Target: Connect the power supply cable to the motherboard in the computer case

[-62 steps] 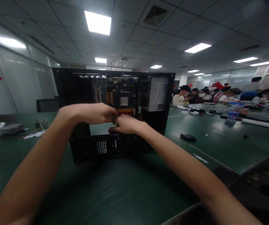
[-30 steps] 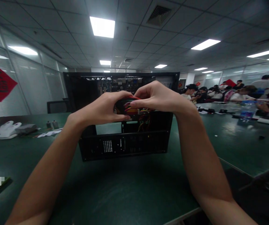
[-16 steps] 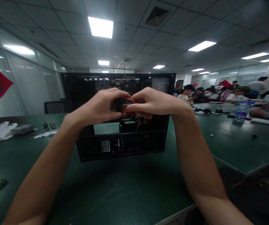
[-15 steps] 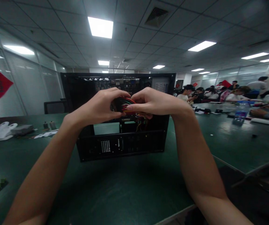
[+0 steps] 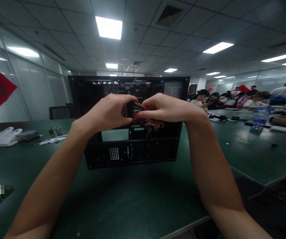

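An open black computer case (image 5: 145,151) stands on the green table in front of me, its inside facing me. My left hand (image 5: 107,111) is closed on a black multi-pin power connector (image 5: 130,109), thumb below and fingers above. My right hand (image 5: 166,109) pinches the bundle of coloured wires (image 5: 139,107) just behind that connector. More loose wires (image 5: 153,127) hang below my right hand inside the case. Behind my hands a dark circuit board (image 5: 133,88) shows only in part. A labelled grey box (image 5: 173,90) sits in the case's upper right corner.
White plastic bags (image 5: 7,136), a grey box (image 5: 26,135) and papers (image 5: 52,139) lie on the table at left. At right stand a water bottle (image 5: 260,118) and small dark items. Several people sit in the right background. An office chair (image 5: 62,113) is behind the table.
The black connector shows more clearly between my hands now, with the wires turned slightly. The view has shifted a little; both hands keep their hold.
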### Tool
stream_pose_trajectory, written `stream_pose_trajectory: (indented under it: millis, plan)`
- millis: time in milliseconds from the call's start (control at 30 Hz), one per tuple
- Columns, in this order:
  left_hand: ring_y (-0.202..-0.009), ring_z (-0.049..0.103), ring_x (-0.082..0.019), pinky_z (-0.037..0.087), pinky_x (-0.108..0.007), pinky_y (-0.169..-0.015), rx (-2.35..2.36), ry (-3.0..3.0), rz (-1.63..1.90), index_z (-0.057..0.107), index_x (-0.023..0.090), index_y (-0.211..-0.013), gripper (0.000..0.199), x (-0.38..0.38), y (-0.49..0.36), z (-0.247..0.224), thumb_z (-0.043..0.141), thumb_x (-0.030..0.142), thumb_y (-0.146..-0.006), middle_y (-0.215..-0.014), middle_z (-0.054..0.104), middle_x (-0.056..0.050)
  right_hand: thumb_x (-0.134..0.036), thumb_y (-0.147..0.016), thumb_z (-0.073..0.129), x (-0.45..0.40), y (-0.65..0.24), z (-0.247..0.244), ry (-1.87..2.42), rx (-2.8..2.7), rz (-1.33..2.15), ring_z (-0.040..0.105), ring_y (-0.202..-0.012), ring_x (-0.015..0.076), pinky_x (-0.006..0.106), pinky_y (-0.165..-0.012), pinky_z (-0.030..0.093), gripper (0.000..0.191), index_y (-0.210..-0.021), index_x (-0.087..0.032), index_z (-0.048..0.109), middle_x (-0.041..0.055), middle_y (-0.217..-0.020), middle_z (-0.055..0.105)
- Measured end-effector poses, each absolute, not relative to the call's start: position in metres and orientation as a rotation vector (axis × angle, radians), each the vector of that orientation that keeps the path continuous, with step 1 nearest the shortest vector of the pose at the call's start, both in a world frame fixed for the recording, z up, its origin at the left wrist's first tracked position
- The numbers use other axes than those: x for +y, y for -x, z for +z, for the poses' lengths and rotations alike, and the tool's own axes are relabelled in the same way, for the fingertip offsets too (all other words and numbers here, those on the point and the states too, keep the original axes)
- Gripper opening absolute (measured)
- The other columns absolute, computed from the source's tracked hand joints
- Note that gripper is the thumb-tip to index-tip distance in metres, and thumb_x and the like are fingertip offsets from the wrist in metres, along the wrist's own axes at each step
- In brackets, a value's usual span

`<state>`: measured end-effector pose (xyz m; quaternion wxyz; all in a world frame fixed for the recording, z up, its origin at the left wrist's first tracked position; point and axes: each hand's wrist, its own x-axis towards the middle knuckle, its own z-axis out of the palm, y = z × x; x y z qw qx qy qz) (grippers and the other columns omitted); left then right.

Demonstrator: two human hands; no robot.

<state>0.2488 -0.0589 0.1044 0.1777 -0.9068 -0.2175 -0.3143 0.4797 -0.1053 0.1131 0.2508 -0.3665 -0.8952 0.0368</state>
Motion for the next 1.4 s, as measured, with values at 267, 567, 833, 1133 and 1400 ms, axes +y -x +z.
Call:
stream_pose_trajectory:
  millis: [267, 567, 833, 1133, 1400]
  plan:
    - [-0.102, 0.070, -0.024, 0.056, -0.035, -0.089, -0.533, 2.572, -0.999, 0.067, 0.015, -0.126, 0.047, -0.057, -0.253, 0.102, 0.071, 0.028, -0.081, -0.118, 0.074, -0.011, -0.044, -0.098, 0.061, -0.092, -0.472, 0.107, 0.988, -2.360, 0.261, 0.049, -0.057, 0.0096, 0.023, -0.050, 0.032, 0.036, -0.082, -0.013, 0.068, -0.0008, -0.064, 0.058]
    - [-0.070, 0.065, -0.015, 0.049, -0.026, -0.063, -0.558, 2.793, -1.061, 0.061, 0.017, -0.131, 0.047, -0.060, -0.251, 0.100, 0.070, 0.030, -0.086, -0.084, 0.073, -0.001, -0.040, -0.093, 0.067, -0.091, -0.473, 0.108, 0.887, -2.337, 0.288, 0.052, -0.067, 0.0115, 0.024, -0.058, 0.037, 0.030, -0.091, -0.011, 0.073, 0.0006, -0.074, 0.062]
    - [-0.067, 0.064, -0.015, 0.048, -0.025, -0.060, -0.571, 2.873, -1.059, 0.065, 0.015, -0.131, 0.049, -0.059, -0.249, 0.102, 0.071, 0.024, -0.083, -0.080, 0.072, -0.001, -0.040, -0.088, 0.070, -0.088, -0.469, 0.108, 0.933, -2.289, 0.271, 0.049, -0.066, 0.0117, 0.025, -0.057, 0.033, 0.030, -0.088, -0.009, 0.073, -0.0007, -0.070, 0.057]
    - [-0.065, 0.064, -0.014, 0.045, -0.024, -0.054, -0.588, 2.837, -1.074, 0.070, 0.013, -0.124, 0.047, -0.052, -0.246, 0.101, 0.075, 0.027, -0.079, -0.078, 0.073, -0.002, -0.031, -0.088, 0.067, -0.088, -0.463, 0.107, 0.990, -2.353, 0.314, 0.050, -0.069, 0.0126, 0.026, -0.060, 0.037, 0.021, -0.093, -0.011, 0.072, -0.0003, -0.075, 0.059]
    - [-0.066, 0.065, -0.014, 0.044, -0.022, -0.053, -0.604, 2.856, -1.079, 0.076, 0.012, -0.112, 0.039, -0.058, -0.246, 0.103, 0.076, 0.028, -0.076, -0.077, 0.074, -0.003, -0.033, -0.090, 0.066, -0.094, -0.460, 0.107, 1.032, -2.332, 0.366, 0.048, -0.067, 0.0121, 0.025, -0.058, 0.035, 0.020, -0.088, -0.013, 0.070, 0.0002, -0.075, 0.058]
